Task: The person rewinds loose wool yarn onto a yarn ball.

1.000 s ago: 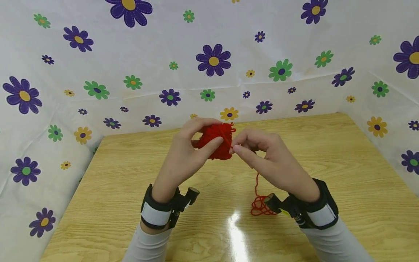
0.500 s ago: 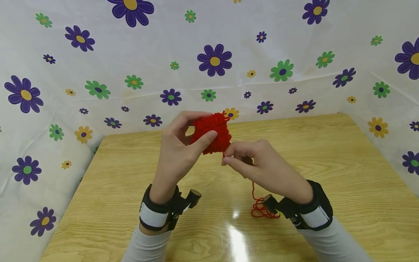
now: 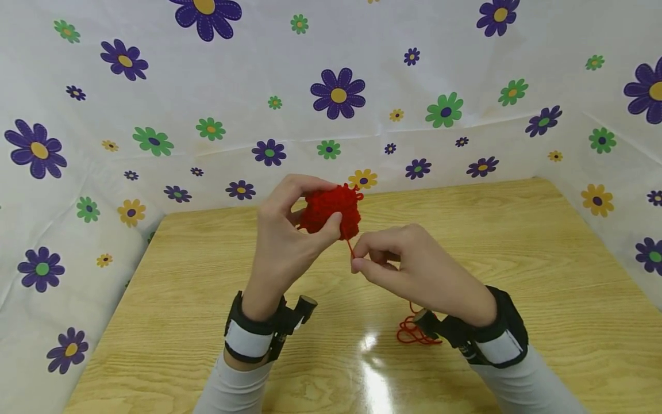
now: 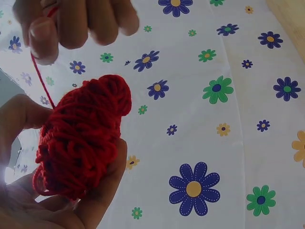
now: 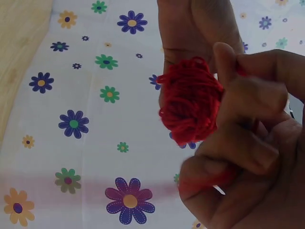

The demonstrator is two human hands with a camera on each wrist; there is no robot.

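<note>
My left hand (image 3: 287,230) grips a ball of red yarn (image 3: 331,207) above the table, thumb across its near side and fingers behind it. Wound strands and a few loose loops show on the ball (image 4: 83,138) in the left wrist view. To its right, my right hand (image 3: 408,264) pinches a strand of yarn (image 3: 350,247) between thumb and index finger. That strand runs taut from the ball to the fingertips. In the right wrist view the curled fingers of my right hand (image 5: 238,143) partly cover the ball, and yarn passes through them.
A loose tangle of red yarn (image 3: 414,332) lies on the wooden table (image 3: 207,322) below my right wrist, partly hidden by the wrist camera (image 3: 429,322). Behind and at both sides hangs a white flowered cloth (image 3: 233,86).
My right hand has moved down and slightly left with the strand, from the ball's right side to below it. The ball has shifted slightly up and left and turned in my left hand.
</note>
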